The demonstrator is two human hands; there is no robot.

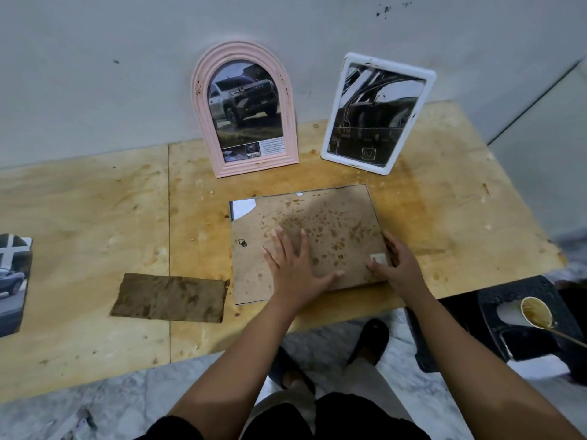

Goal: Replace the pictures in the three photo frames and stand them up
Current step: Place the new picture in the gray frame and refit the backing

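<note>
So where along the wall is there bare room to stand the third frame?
Bare table left of the pink arched frame and right of the white frame. Crowded centre: left hand and right hand on the face-down frame.

Three photo frames are showing: pink frame (244,112), white frame (378,114), face-down frame (317,223). One loose picture (12,281) and one brown panel (170,298) are lying left.
</note>
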